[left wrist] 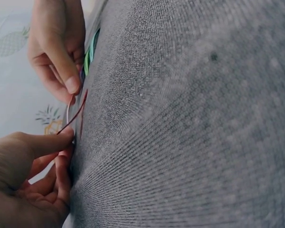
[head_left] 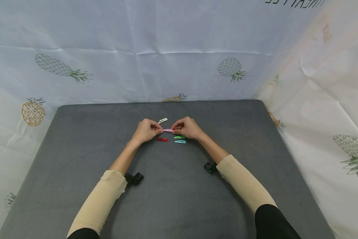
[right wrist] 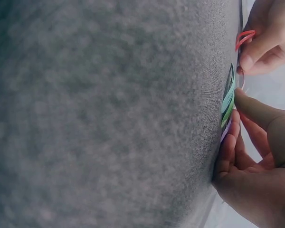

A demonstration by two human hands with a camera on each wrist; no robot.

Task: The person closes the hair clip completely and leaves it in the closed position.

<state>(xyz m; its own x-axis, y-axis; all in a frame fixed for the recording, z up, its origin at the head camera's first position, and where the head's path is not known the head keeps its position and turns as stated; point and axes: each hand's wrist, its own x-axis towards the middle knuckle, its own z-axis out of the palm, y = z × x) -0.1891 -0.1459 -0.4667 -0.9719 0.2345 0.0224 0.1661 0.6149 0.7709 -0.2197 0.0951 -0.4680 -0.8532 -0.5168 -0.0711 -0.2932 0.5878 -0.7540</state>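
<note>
A pink hair clip (head_left: 168,130) spans the short gap between two hands above the far middle of a grey table (head_left: 173,199); whether it touches the tabletop, I cannot tell. At its 9 o'clock end, the left hand (head_left: 147,130) pinches it between thumb and curled fingers; at its 3 o'clock end, the right hand (head_left: 188,128) grips it the same way. Around the pink clip, as the head view shows, a white clip (head_left: 163,119) lies just beyond at 11 o'clock, a red clip (head_left: 163,139) at 7, a green clip (head_left: 179,137) at 4, partly by the right hand's fingers, and a blue clip (head_left: 180,141) between 4 and 5. Beyond the table, toward 12 o'clock, hangs a white cloth (head_left: 184,26) printed with pineapples.
</note>
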